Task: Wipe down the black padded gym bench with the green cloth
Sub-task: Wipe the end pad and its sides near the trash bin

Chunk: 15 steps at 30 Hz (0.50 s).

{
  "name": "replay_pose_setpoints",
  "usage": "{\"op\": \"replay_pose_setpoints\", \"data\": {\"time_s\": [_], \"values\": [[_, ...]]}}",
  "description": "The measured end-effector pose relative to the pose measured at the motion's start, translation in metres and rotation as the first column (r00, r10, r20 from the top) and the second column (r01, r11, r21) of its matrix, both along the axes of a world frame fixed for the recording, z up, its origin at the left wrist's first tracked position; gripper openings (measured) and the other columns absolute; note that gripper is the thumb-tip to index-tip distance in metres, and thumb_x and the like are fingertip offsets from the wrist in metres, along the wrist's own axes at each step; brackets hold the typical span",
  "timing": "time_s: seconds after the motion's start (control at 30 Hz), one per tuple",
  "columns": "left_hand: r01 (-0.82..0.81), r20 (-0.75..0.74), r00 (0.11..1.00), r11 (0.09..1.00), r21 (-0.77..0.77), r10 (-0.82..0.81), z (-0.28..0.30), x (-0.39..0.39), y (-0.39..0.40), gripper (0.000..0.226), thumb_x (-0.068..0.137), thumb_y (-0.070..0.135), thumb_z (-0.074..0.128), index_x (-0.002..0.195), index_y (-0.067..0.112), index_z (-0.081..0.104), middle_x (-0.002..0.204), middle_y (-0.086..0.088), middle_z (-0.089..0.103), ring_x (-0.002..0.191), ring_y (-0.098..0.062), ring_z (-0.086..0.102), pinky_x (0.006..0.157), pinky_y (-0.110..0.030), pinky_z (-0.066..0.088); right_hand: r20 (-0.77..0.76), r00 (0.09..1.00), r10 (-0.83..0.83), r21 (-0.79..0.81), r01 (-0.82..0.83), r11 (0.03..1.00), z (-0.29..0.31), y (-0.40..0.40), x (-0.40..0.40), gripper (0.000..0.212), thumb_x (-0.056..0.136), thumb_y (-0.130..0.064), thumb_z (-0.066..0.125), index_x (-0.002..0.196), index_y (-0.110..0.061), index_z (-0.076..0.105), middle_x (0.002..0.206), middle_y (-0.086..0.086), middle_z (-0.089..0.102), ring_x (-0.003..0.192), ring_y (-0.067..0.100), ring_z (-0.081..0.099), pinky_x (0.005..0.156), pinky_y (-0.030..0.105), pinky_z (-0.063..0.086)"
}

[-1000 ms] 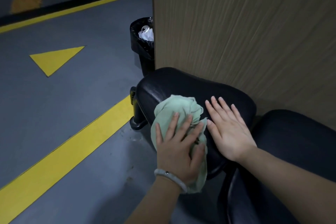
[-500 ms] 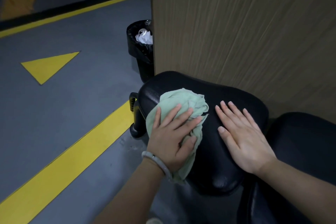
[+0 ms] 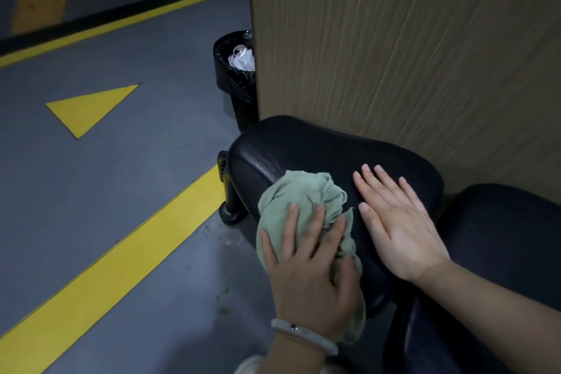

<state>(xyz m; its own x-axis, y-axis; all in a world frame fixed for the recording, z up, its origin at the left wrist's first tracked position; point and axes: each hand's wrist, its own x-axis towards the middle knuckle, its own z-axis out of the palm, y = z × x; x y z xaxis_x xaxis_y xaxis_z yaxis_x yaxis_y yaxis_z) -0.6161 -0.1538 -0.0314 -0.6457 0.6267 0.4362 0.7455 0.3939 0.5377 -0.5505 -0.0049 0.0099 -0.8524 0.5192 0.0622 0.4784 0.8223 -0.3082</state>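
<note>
The black padded gym bench (image 3: 306, 149) stands against a wooden wall, its near pad rounded and shiny. A crumpled green cloth (image 3: 299, 194) lies over the pad's left front edge. My left hand (image 3: 309, 270), with a pale bracelet on the wrist, presses the cloth against the pad with spread, straight fingers. My right hand (image 3: 397, 222) rests flat on the top of the pad just right of the cloth, fingers straight. A second black pad (image 3: 504, 237) of the bench continues to the right.
A wood-grain panel (image 3: 409, 55) rises right behind the bench. A black bin (image 3: 233, 85) lined with a bag and holding white rubbish stands at the panel's left corner. The grey floor (image 3: 106, 191) carries yellow lines and a yellow triangle (image 3: 88, 106).
My left hand has slid the cloth down and toward me along the pad's left edge, after moving it up half a second ago. My right hand stays flat on the pad.
</note>
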Motion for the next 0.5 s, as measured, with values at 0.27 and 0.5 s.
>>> {"op": "replay_pose_setpoints", "data": {"time_s": [0.27,0.5], "values": [[-0.128,0.283,0.931,0.935,-0.332,0.228,0.028,-0.022,0.026,0.071,0.08,0.058,-0.003,0.147,0.054,0.018,0.161,0.018,0.001,0.148,-0.018,-0.015,0.116,-0.059,0.0,0.003,1.0,-0.008,-0.001,0.008,1.0,0.0,0.0,-0.001,0.068,0.089,-0.052,-0.002,0.152,-0.031,0.014,0.156,-0.02,0.003,0.142,-0.01,-0.015,0.118,0.024,-0.012],[-0.217,-0.012,0.976,0.956,-0.199,0.219,0.021,0.03,0.019,0.056,0.091,0.036,0.035,0.139,0.015,0.052,0.15,-0.01,0.042,0.141,-0.029,0.032,0.112,-0.054,0.016,-0.051,0.999,-0.011,-0.013,0.011,1.0,-0.001,0.001,-0.001,0.071,0.089,-0.05,-0.001,0.152,-0.027,0.023,0.155,-0.019,0.01,0.143,-0.009,-0.007,0.118,0.023,-0.01]]}}
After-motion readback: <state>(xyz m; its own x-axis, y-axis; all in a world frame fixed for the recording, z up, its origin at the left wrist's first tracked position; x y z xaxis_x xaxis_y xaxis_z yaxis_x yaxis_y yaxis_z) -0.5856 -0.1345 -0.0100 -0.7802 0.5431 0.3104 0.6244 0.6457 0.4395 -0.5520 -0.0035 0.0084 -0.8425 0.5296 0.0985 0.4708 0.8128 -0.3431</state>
